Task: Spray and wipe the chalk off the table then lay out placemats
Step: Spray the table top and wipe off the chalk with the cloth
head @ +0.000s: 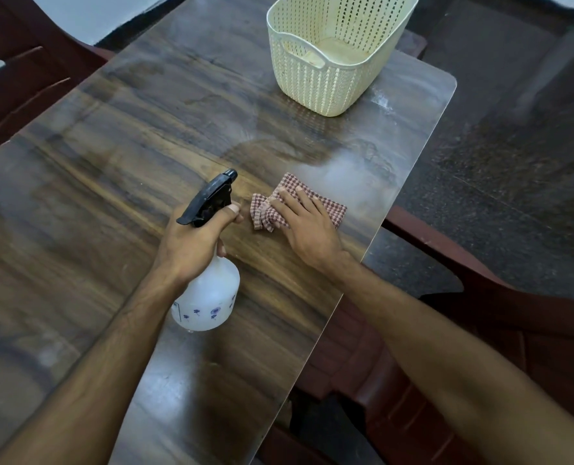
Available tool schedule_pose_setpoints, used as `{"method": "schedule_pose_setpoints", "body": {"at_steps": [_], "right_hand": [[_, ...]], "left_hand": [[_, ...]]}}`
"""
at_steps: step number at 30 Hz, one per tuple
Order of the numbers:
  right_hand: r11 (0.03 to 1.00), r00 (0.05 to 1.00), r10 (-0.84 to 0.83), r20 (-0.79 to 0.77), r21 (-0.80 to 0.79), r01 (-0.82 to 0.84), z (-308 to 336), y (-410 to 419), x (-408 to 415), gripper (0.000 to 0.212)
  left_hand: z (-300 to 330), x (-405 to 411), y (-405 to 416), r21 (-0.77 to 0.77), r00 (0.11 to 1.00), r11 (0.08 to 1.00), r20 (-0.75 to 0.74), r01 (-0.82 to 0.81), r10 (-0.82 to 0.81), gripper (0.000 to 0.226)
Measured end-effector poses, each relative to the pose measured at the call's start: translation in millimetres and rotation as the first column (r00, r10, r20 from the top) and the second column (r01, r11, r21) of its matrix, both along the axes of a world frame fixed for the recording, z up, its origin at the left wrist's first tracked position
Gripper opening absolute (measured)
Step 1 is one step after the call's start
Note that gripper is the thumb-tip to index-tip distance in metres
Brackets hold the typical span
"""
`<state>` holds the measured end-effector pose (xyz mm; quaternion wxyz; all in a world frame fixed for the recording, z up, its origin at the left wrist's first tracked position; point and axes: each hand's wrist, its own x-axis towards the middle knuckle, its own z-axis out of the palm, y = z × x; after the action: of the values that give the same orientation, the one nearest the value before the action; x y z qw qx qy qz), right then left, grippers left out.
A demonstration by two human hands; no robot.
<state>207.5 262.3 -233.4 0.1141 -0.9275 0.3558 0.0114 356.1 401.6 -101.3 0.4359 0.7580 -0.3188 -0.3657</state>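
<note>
My left hand [191, 243] grips the neck of a white spray bottle [208, 297] with a black trigger head [208, 199], held just above the wooden table [111, 156]. My right hand [307, 226] presses flat on a red-and-white checked cloth [262, 213] lying on the table near its right edge. A hazy white smear of chalk [349, 176] lies just beyond the cloth, and a smaller white patch [383, 102] sits near the far right corner. No placemats are in view.
A cream perforated plastic basket [332, 52] stands at the far right of the table. Dark red chairs stand at the right [480, 330] and at the far left [17, 78]. The table's right edge runs diagonally close to my right forearm.
</note>
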Motion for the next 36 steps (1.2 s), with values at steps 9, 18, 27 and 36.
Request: {"method": "schedule_pose_setpoints", "body": {"at_steps": [9, 18, 27, 36], "right_hand": [[0.983, 0.976, -0.070, 0.208, 0.182, 0.032, 40, -7, -1, 0.036], [0.954, 0.915, -0.137, 0.380, 0.299, 0.019, 116, 28, -41, 0.032], [0.936, 0.901, -0.153, 0.407, 0.353, 0.000, 184, 66, -108, 0.033], [0.940, 0.914, -0.072, 0.400, 0.335, -0.072, 214, 34, -195, 0.031]], "left_hand": [[8, -24, 35, -0.038, 0.999, 0.998, 0.000, -0.052, 0.052, 0.017], [47, -75, 81, -0.119, 0.996, 0.989, -0.007, -0.092, 0.092, 0.018], [87, -162, 109, -0.173, 0.994, 0.979, -0.039, -0.107, 0.102, 0.022], [99, -242, 86, -0.191, 0.984, 0.965, -0.029, -0.179, 0.177, 0.018]]}}
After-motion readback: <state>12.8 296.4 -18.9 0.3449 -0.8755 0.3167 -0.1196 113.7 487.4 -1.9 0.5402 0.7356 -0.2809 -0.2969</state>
